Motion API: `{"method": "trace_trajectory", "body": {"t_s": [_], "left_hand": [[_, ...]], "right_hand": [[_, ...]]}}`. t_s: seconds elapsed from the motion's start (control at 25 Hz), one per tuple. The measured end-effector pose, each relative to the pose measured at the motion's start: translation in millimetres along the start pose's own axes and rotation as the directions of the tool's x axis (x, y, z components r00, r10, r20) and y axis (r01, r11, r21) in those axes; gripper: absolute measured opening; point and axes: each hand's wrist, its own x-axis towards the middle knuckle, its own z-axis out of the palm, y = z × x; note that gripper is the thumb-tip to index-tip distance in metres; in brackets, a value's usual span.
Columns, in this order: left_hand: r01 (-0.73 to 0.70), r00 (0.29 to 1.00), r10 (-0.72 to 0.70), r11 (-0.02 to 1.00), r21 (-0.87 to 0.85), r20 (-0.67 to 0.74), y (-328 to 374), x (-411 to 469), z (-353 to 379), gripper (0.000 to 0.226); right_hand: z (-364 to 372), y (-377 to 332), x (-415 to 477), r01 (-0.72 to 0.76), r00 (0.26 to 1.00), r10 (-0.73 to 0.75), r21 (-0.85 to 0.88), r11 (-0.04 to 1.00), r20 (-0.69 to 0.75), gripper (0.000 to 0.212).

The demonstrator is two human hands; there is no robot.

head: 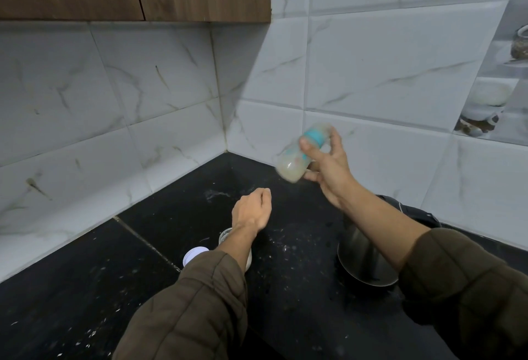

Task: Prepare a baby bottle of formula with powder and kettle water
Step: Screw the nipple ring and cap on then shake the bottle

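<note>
— So, where is the baby bottle [303, 156] at this moment?

— It is in the air, above the back part of the black worktop [160, 211], near the corner where the two tiled walls [171, 96] meet. The right hand [328, 168] holds it. The thumb presses on the front of the bottle and the other fingers are wrapped around behind it, so the hand is clamped on the bottle.

— Is the bottle upright?

— No, it is tilted; the teal ring and the cap point up and to the right, the bottom points down and to the left. It looks blurred. Inside there is a pale, milky liquid.

— And the left hand [253, 211]?

— It is lower, over the middle of the worktop, and it holds nothing. The fingers are curled loosely together toward the palm.

— What else stands on the worktop?

— Under the left forearm there is a glass jar [225, 235] with white powder, mostly hidden by the arm. Just beside it, on its left, lies a white lid [194, 255]. On the right side of the worktop, under the right forearm, stands a steel kettle [363, 256] with a black handle. White grains are scattered on the dark surface.

— And the clothing?

— Both arms have brown quilted sleeves [200, 302].
</note>
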Motion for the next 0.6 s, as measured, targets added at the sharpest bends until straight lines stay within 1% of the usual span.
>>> {"method": "trace_trajectory", "body": {"t_s": [0.08,0.12,0.16,0.2,0.24,0.32,0.36,0.4,0.44,0.48,0.52,0.56,0.6], "left_hand": [[-0.029,0.999,0.028,0.999,0.044,0.017,3,0,-2,0.037],[-0.044,0.999,0.042,0.997,0.065,0.020,4,1,-2,0.031],[-0.051,0.999,0.050,0.996,0.071,0.018,5,0,-2,0.030],[-0.050,0.999,0.049,0.997,0.067,0.007,5,0,-2,0.034],[-0.044,0.999,0.044,0.997,0.058,-0.004,5,-1,-2,0.038],[-0.039,0.999,0.039,0.998,0.039,-0.008,5,0,-1,0.043],[-0.035,0.999,0.035,0.999,0.032,-0.004,5,0,0,0.043],[-0.035,0.999,0.035,0.999,0.031,-0.003,6,0,-1,0.042],[-0.042,0.999,0.043,0.998,0.036,-0.006,7,0,-1,0.041],[-0.049,0.999,0.049,0.998,0.050,-0.003,9,-1,-2,0.039],[-0.048,0.999,0.048,0.997,0.065,0.006,12,-2,-4,0.034],[-0.040,0.999,0.039,0.996,0.079,0.019,14,-3,-5,0.028],[-0.029,0.999,0.026,0.996,0.088,0.029,16,-3,-5,0.022]], "right_hand": [[1,4,-10,-0.002,0.977,0.052,-0.235,0.972,0.206,0.096],[0,7,-10,0.005,0.970,0.064,-0.281,0.960,0.234,0.096],[-1,8,-9,0.009,0.978,0.045,-0.257,0.966,0.205,0.094],[-2,8,-7,0.016,0.991,0.008,-0.181,0.983,0.132,0.091],[-1,7,-4,0.026,0.999,-0.024,-0.075,0.997,0.024,0.088],[2,2,3,0.040,0.982,-0.006,0.177,0.983,-0.190,0.087],[3,0,7,0.041,0.970,0.028,0.275,0.961,-0.242,0.086],[5,-1,8,0.033,0.970,0.043,0.306,0.951,-0.238,0.083],[7,-3,6,0.004,0.983,0.045,0.263,0.965,-0.179,0.080],[8,-4,1,-0.032,0.996,0.045,0.167,0.985,-0.072,0.080],[8,-2,-4,-0.062,0.997,0.060,0.026,0.998,0.056,0.082],[8,0,-10,-0.064,0.981,0.083,-0.113,0.992,0.175,0.084],[7,3,-13,-0.051,0.963,0.101,-0.200,0.979,0.249,0.085]]}}
